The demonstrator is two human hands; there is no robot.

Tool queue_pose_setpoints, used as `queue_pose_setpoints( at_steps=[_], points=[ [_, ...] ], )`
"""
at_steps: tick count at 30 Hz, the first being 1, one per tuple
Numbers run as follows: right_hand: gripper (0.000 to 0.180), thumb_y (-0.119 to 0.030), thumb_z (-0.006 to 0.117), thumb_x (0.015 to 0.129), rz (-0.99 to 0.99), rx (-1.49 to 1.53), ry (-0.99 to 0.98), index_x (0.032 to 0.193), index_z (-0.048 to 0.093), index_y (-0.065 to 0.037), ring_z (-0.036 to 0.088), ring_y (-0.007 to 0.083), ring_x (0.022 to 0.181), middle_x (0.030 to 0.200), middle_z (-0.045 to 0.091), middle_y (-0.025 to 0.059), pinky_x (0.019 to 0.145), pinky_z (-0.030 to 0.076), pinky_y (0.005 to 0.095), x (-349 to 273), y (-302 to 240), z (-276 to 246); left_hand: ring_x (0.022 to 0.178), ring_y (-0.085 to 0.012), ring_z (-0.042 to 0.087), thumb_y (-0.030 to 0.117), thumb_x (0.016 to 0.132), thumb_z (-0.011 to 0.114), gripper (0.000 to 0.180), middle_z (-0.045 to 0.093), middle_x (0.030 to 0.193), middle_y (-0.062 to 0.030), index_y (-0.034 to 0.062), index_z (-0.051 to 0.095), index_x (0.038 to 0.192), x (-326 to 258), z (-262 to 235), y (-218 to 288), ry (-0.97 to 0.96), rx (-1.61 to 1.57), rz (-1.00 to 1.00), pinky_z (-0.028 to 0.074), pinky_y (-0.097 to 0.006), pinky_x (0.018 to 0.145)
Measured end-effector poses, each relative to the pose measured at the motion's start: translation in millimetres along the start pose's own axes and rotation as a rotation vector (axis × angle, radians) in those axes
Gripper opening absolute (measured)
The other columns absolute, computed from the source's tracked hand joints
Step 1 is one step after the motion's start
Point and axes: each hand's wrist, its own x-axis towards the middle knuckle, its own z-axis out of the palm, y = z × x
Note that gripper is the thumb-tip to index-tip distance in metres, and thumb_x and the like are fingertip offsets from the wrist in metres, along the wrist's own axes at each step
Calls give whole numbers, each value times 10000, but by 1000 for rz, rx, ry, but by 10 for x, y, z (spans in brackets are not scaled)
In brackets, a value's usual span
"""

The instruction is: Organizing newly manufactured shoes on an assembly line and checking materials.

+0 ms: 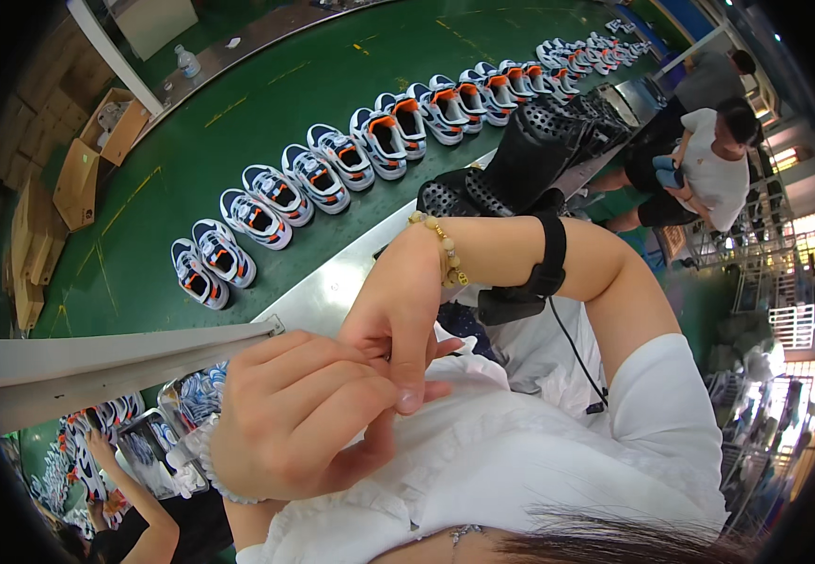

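Observation:
In front of my chest, both hands meet at the fingers. My left hand is closed, its curled fingers lying against the right one. A pale ruffled band circles its wrist. My right hand is bent down from the wrist, with thumb and fingers drawn together. Whatever lies between the fingers, if anything, is hidden. A yellowish bead bracelet is on the right wrist. Further up that forearm sits a black strap with a box and a thin cable.
Beyond a pale metal ledge, a long row of white, navy and orange sneakers stands on the green floor. Black perforated parts lie on the ledge. Cardboard boxes line the left. Other people are at right and lower left.

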Motion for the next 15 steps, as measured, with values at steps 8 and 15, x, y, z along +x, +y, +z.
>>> queue_pose_setpoints(
  at_steps=[8, 15],
  points=[
    [317, -213, 507, 955, -15, 137, -29, 794, 619, 36, 304, 27, 389, 490, 381, -52, 376, 410, 212, -63, -56, 20, 567, -209, 601, -29, 495, 651, 238, 590, 629, -40, 45, 600, 716, -3, 3, -51, 88, -41, -74, 460, -289, 513],
    [243, -169, 479, 949, -215, -514, 613, 789, 587, -22, 415, 167, 430, 504, 439, 56, 449, 345, 327, -230, -296, 456, 564, -210, 586, -90, 532, 629, 214, 610, 640, -67, 31, 603, 706, -43, -42, -106, 372, -379, -348, 463, -284, 544]
  ],
)
